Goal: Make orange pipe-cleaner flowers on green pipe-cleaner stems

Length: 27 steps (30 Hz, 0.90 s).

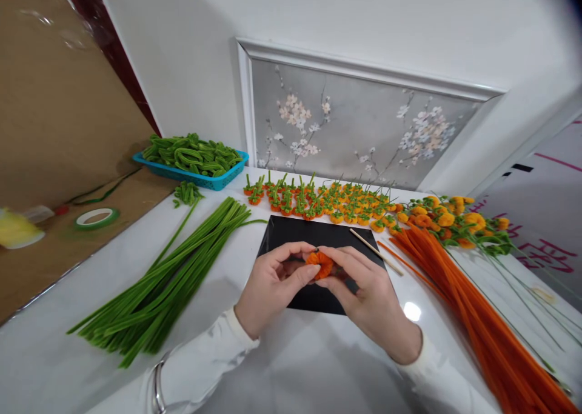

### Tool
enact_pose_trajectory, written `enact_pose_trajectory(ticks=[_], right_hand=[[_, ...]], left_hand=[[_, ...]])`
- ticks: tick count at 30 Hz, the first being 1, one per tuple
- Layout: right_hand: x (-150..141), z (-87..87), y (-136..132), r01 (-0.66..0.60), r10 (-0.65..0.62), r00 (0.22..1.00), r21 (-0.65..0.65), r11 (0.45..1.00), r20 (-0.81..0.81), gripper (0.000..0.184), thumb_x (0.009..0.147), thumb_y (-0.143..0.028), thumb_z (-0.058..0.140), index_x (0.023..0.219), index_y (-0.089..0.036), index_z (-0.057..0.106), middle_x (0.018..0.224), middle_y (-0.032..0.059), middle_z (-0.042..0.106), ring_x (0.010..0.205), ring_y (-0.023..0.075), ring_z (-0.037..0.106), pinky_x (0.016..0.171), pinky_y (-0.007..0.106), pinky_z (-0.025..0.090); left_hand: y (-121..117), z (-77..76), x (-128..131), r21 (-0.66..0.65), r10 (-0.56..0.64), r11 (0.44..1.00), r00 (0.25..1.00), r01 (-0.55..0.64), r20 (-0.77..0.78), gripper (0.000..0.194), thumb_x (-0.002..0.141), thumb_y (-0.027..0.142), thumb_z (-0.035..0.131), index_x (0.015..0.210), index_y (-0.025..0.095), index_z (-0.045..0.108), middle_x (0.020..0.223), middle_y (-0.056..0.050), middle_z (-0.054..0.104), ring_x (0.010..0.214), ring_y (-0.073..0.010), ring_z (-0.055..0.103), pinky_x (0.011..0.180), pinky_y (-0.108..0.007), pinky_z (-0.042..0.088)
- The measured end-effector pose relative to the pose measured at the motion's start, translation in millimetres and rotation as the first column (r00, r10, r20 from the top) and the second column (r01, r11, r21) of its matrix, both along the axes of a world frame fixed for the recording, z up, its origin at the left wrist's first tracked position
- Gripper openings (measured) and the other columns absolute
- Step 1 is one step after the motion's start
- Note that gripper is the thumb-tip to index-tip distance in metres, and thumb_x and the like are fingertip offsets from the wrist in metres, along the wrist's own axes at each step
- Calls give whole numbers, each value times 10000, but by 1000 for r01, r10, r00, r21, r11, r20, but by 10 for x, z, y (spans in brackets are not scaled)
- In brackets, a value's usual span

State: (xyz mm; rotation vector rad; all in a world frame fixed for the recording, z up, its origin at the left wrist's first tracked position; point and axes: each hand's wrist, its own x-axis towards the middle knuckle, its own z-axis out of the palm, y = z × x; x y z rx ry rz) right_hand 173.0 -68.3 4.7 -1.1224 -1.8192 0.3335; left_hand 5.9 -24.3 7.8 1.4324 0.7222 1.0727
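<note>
My left hand (273, 287) and my right hand (368, 293) meet over a black mat (286, 235) on the white table. Together they pinch a small orange pipe-cleaner ball (321, 262), fingers curled round it from both sides. A thin wooden stick (375, 251) lies on the mat's right edge, close to my right hand. Both sleeves are white.
A bundle of long green pipe cleaners (173, 274) lies left, long orange ones (473, 311) right. Several small finished orange pieces with green stems (318, 205) line the back, yellow-orange flowers (450, 217) beside them. A blue basket of green bent pieces (193, 159) and a tape roll (96, 218) sit far left.
</note>
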Motion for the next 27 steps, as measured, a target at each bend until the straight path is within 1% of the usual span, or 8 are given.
enact_pose_trajectory(ticks=[3, 5, 8, 12, 15, 19, 24, 27], right_hand=[[15, 20, -11, -59, 58, 998, -45, 997, -35, 333, 823, -203, 633, 1154, -230, 600, 1064, 71, 618, 750, 143, 621, 683, 279, 557], [32, 48, -15, -69, 59, 992, -86, 994, -110, 250, 832, -234, 624, 1082, -231, 630, 1043, 67, 619, 717, 132, 620, 627, 258, 550], [42, 93, -17, -49, 34, 983, -79, 996, -183, 125, 846, -227, 599, 958, -223, 653, 957, 55, 639, 817, 158, 625, 653, 257, 541], [21, 122, -22, -36, 22, 986, -80, 996, -165, 93, 840, -209, 593, 902, -219, 662, 866, 39, 661, 766, 152, 620, 668, 267, 532], [19, 121, -22, -39, 0, 976, -176, 984, -216, 112, 855, -248, 574, 899, -204, 667, 847, 37, 662, 713, 137, 616, 614, 238, 520], [40, 102, -11, -85, -16, 963, -355, 931, -271, 178, 860, -316, 560, 893, -179, 669, 819, 35, 661, 621, 115, 589, 535, 216, 498], [54, 84, 6, -103, -16, 965, -436, 894, -261, 156, 829, -300, 589, 860, -172, 670, 782, 19, 664, 588, 103, 576, 530, 209, 492], [63, 83, 5, -82, -18, 974, -423, 902, -226, 135, 829, -282, 589, 849, -179, 674, 791, 21, 667, 626, 112, 584, 542, 209, 493]], left_hand=[[13, 7, -7, 115, 55, 992, 995, -46, -80, 102, 769, 199, 653, 859, 151, 661, 803, -33, 664, 744, -142, 629, 684, -243, 537], [14, 13, -13, 226, 73, 973, 991, -45, -116, 70, 773, 165, 638, 836, 157, 668, 831, -40, 648, 772, -146, 615, 702, -248, 527], [-3, 26, -18, 323, 53, 946, 990, -8, -131, 102, 787, 131, 607, 851, 172, 674, 884, -48, 625, 805, -148, 606, 698, -240, 526], [-25, 31, -22, 396, 76, 918, 983, -3, -167, 126, 798, 106, 583, 857, 180, 666, 888, -51, 613, 786, -144, 604, 659, -225, 521], [-21, 19, -34, 493, 142, 870, 967, -19, -213, 150, 807, 93, 574, 884, 189, 660, 919, -56, 616, 811, -146, 606, 686, -234, 515], [-6, -9, -47, 632, 192, 775, 944, 23, -270, 177, 827, 78, 551, 899, 203, 653, 934, -58, 636, 844, -153, 614, 749, -261, 508], [6, -28, -51, 680, 160, 726, 938, 100, -309, 184, 852, 71, 516, 900, 202, 636, 947, -60, 653, 856, -150, 623, 756, -256, 510], [5, -32, -50, 649, 162, 753, 926, 107, -341, 194, 845, 71, 516, 934, 208, 620, 930, -52, 662, 853, -157, 629, 767, -267, 515]])
